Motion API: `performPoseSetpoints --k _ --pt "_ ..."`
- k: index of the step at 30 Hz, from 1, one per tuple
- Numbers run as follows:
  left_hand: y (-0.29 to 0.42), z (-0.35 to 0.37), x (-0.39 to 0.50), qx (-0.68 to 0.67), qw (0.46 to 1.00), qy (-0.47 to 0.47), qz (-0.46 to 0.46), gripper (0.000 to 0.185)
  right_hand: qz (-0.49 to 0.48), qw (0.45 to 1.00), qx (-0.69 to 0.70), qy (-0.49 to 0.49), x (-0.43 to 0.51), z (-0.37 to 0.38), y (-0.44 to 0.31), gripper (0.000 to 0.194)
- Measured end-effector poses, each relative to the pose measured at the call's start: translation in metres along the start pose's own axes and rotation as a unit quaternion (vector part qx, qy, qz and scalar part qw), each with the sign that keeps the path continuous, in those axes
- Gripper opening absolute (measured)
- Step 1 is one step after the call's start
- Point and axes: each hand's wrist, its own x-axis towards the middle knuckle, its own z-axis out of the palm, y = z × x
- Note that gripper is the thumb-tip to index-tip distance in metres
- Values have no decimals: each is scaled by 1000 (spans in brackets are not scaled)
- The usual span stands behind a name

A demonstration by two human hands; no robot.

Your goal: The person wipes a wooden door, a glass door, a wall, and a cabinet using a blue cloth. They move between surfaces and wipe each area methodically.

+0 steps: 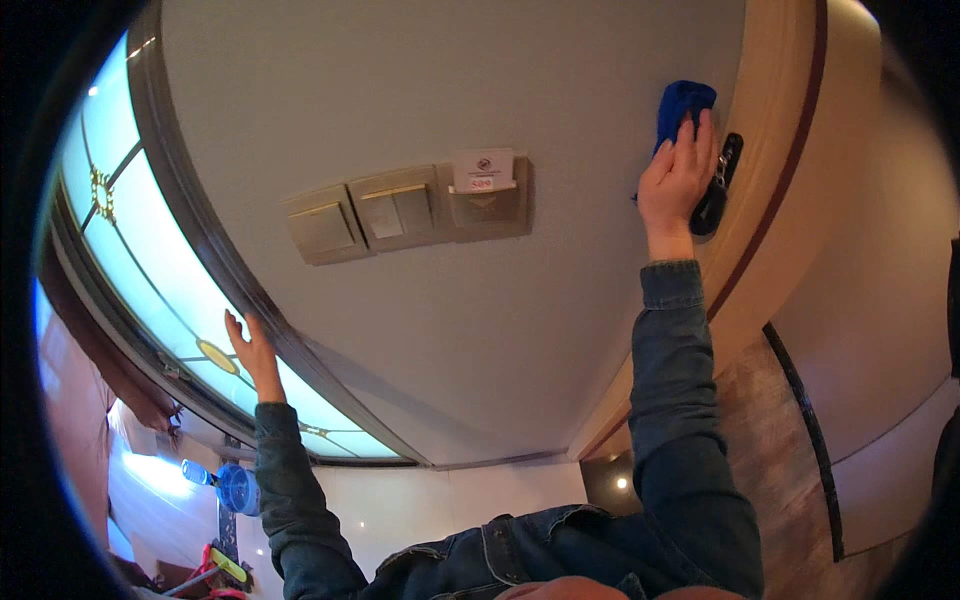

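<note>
My right hand (679, 174) presses a folded blue cloth (686, 101) to the grey wall (585, 97), close to the wooden door frame (772, 105). Just beside its wrist, a black and metal door latch fitting (716, 191) is fixed at the frame's edge. My left hand (256, 349) holds nothing, its fingers apart in front of the dark frame of a lit frosted-glass panel (161, 247); whether it touches the frame I cannot tell. On the wall between my hands are two light switches (326, 227) (394, 212) and a card holder (487, 206) with a printed card (484, 169) in it.
A blue clear plastic bottle or container (238, 489) and a yellow-green handled tool (227, 565) lie low at the left. Brown curtain fabric (97, 345) hangs beyond the glass panel. Right of the door frame, patterned flooring (772, 465) runs past a dark strip (810, 442).
</note>
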Motion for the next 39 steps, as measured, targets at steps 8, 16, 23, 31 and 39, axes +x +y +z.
performPoseSetpoints --k 8,16,23,31,39 --pt "-5 0 49 -148 982 -69 -95 61 106 994 -34 2 -77 -8 -15 38" --pt "36 -4 37 -86 989 -74 99 51 192 981 -1 -12 -159 21 -186 41" --pt "61 -18 48 -49 946 -113 301 46 192 977 92 -35 -173 57 -358 45" --pt "86 -16 74 -12 889 -93 449 40 43 945 284 -155 -196 60 -467 50" --pt "93 35 88 26 854 -19 519 50 -1 970 221 -100 -187 39 -340 36"
